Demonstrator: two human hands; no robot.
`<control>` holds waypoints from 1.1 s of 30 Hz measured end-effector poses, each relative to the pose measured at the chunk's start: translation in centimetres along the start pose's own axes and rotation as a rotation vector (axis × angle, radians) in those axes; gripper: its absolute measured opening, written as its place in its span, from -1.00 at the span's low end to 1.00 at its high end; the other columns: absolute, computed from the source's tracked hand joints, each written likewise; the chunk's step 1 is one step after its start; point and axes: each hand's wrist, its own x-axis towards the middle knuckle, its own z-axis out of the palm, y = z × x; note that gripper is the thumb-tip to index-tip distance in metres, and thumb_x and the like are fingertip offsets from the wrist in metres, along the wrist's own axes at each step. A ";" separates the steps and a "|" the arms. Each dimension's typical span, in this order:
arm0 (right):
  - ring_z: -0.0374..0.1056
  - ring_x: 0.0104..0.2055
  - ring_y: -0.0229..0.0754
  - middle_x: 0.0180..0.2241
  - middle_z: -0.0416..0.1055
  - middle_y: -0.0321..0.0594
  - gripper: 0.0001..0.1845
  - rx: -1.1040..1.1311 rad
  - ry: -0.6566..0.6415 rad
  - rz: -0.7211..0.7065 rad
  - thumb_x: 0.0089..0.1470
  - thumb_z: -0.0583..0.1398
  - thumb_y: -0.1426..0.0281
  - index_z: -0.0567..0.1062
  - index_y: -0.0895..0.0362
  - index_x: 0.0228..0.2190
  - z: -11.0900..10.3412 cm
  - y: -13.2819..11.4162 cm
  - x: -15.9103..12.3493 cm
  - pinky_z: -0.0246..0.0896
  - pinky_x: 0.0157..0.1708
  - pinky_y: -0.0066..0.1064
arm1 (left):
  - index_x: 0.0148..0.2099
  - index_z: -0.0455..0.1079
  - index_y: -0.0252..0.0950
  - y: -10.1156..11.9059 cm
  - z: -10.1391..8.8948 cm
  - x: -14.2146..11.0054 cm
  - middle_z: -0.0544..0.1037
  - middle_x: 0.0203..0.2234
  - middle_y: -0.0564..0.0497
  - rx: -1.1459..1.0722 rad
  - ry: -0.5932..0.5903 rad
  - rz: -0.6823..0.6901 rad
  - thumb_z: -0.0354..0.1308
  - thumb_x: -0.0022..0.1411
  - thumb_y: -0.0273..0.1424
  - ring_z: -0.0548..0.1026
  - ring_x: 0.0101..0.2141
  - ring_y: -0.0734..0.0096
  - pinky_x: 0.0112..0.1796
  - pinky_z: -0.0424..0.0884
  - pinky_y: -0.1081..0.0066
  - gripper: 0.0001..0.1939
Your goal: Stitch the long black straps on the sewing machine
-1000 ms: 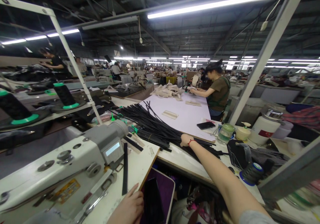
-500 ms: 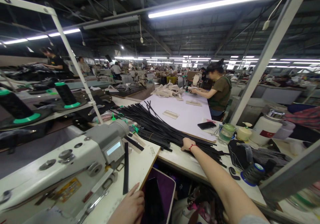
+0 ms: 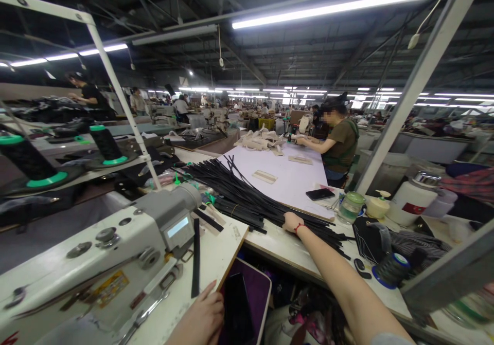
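My right hand (image 3: 291,222) reaches far out onto a pile of long black strips (image 3: 247,196) fanned across the table, its fingers curled on the near ends of the strips. My left hand (image 3: 200,319) rests at the near edge of the white sewing table, fingers loosely bent, holding nothing I can see. A single black strip (image 3: 195,257) lies on the sewing table just beyond that hand. The white sewing machine (image 3: 116,252) stands to the left.
A black phone (image 3: 319,194), a green-lidded jar (image 3: 349,206) and a white jug (image 3: 409,201) sit right of the strips. A purple tray (image 3: 254,293) lies below the table edge. A co-worker (image 3: 335,139) sits at the far end. Thread cones (image 3: 104,144) stand left.
My right hand has shifted slightly toward me along the pile of strips. My left hand has barely moved.
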 end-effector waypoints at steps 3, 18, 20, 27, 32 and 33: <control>0.41 -0.04 -0.10 -0.04 0.45 -0.13 -0.71 0.000 0.039 0.006 0.14 0.23 0.31 0.46 0.18 -0.12 0.1 0.1 -0.3 0.39 -0.08 -0.13 | -0.45 0.36 -0.18 -0.4 0.2 0.1 0.47 -0.50 0.18 -0.077 0.009 -0.015 0.15 0.14 -0.48 0.41 -0.25 0.43 0.30 -0.29 0.29 -0.86; 0.41 -0.06 -0.10 -0.07 0.46 -0.13 -0.72 0.006 0.036 0.031 0.15 0.22 0.31 0.46 0.19 -0.13 0.9 -0.4 -0.7 0.39 -0.08 -0.13 | -0.46 0.34 -0.20 0.1 -0.3 0.2 0.46 -0.52 0.16 -0.097 0.031 -0.011 0.12 0.12 -0.51 0.42 -0.26 0.42 0.29 -0.27 0.27 -0.86; 0.42 -0.07 -0.11 -0.08 0.47 -0.14 -0.73 0.014 0.007 0.039 0.13 0.23 0.31 0.47 0.20 -0.15 1.1 -0.6 -0.8 0.39 -0.09 -0.14 | -0.45 0.35 -0.19 0.0 -0.2 0.1 0.47 -0.51 0.16 -0.101 0.028 -0.012 0.12 0.14 -0.50 0.42 -0.26 0.42 0.29 -0.27 0.26 -0.86; 0.43 -0.10 -0.13 -0.13 0.49 -0.16 -0.77 0.121 -0.070 0.038 0.12 0.24 0.32 0.49 0.21 -0.20 0.1 -1.0 -1.0 0.39 -0.10 -0.16 | -0.45 0.36 -0.20 0.0 -0.1 -0.1 0.47 -0.52 0.17 -0.104 0.009 -0.039 0.13 0.14 -0.49 0.43 -0.27 0.42 0.29 -0.22 0.28 -0.86; 0.45 -0.35 -0.26 -0.33 0.51 -0.26 -0.78 0.304 -0.167 -0.005 0.14 0.23 0.30 0.49 0.22 -0.25 -3.7 -0.3 -1.0 0.43 -0.32 -0.33 | -0.44 0.36 -0.19 0.0 -0.1 0.0 0.48 -0.50 0.18 -0.097 0.006 -0.040 0.14 0.15 -0.49 0.42 -0.25 0.42 0.29 -0.25 0.27 -0.86; 0.44 -0.36 -0.27 -0.34 0.51 -0.28 -0.78 0.347 -0.176 -0.017 0.14 0.23 0.31 0.49 0.21 -0.24 -4.6 -0.2 -1.0 0.43 -0.34 -0.34 | -0.45 0.36 -0.19 0.0 -0.1 0.0 0.48 -0.50 0.18 -0.096 0.006 -0.042 0.14 0.15 -0.48 0.42 -0.25 0.42 0.29 -0.25 0.27 -0.86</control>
